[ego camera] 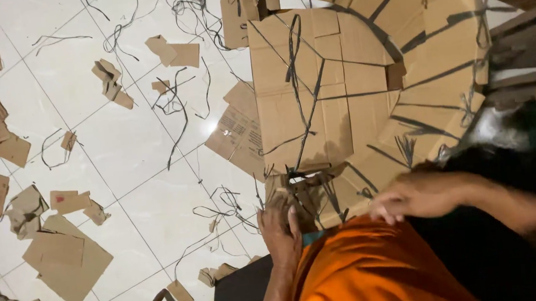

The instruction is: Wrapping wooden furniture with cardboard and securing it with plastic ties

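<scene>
Cardboard stack sits right in front of the person, flattened sheets fanned out and tied with black straps. Left hand is pressed flat on the stack's near edge, fingers together and stretched out. Right hand rests on the same edge further right, fingers curled under, can't tell if they're gripping anything. White tile floor to the left is covered in cardboard scraps and loose strap bits.
</scene>
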